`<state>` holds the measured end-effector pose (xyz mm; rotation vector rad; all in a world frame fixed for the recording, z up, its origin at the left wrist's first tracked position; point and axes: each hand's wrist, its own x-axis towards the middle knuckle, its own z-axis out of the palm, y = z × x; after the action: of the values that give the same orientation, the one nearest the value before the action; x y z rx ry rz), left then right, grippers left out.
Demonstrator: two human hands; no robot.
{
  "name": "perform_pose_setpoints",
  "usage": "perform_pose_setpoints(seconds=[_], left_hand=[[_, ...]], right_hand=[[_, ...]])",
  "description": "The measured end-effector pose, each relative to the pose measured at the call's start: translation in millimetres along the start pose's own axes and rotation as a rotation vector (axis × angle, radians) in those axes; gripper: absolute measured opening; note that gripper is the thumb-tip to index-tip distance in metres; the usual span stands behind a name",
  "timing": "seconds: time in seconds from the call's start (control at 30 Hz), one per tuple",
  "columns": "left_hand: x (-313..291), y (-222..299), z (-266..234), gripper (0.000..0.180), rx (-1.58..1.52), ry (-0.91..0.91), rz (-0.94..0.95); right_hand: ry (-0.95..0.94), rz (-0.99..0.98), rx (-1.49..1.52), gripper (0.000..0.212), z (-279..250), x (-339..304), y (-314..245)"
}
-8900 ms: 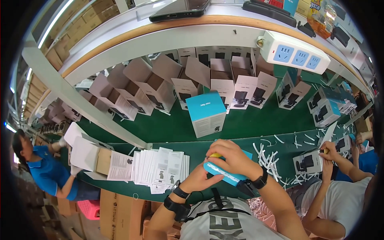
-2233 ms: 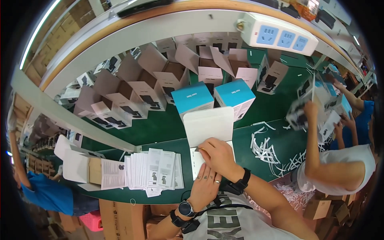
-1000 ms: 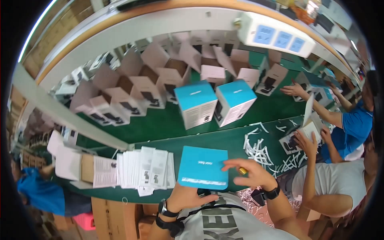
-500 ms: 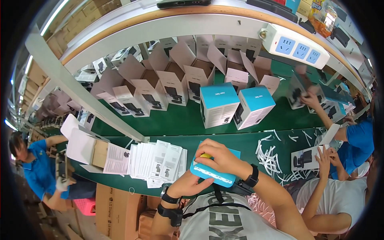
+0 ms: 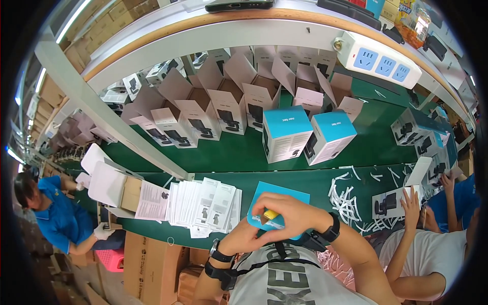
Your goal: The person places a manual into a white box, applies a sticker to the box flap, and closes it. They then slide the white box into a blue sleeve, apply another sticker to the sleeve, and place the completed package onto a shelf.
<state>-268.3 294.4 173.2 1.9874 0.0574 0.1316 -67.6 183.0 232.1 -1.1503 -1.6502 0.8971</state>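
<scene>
A blue-topped box [image 5: 280,190] stands at the table's near edge, close against my body. My right hand [image 5: 290,216] is over its top, fingers curled round a small yellow object [image 5: 270,214] whose kind I cannot make out. My left hand [image 5: 243,236] grips the box's near left side, its fingertips partly hidden by the right hand. Left of the box lies a fanned stack of printed leaflets [image 5: 206,208]. Two closed blue-topped boxes [image 5: 287,123] stand beyond, before a row of open boxes [image 5: 229,109].
An open white carton [image 5: 109,185] lies at the left, near a slanting white post [image 5: 109,109]. White paper strips [image 5: 345,203] litter the right side. A power strip [image 5: 378,60] hangs on the shelf. A co-worker's hand [image 5: 409,206] touches a box at the right; another person [image 5: 56,213] is at the left.
My right hand has lifted and turned slightly, its fingers bending over the box, and my left hand has shifted closer to it. A co-worker's arm at the right has drawn back from the boxes.
</scene>
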Motion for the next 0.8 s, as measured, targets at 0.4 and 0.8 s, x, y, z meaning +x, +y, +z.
perform_pose_setpoints(seconds=[0.4,0.8], left_hand=[[1,20,17,0.041,-0.061,0.319,-0.063],[-6,13,3,0.049,-0.352,0.758,-0.105]], right_hand=[[0.484,0.108,0.393,0.012,-20,-82,-31],[0.717,0.461,0.077,0.065,55,-85,-10]])
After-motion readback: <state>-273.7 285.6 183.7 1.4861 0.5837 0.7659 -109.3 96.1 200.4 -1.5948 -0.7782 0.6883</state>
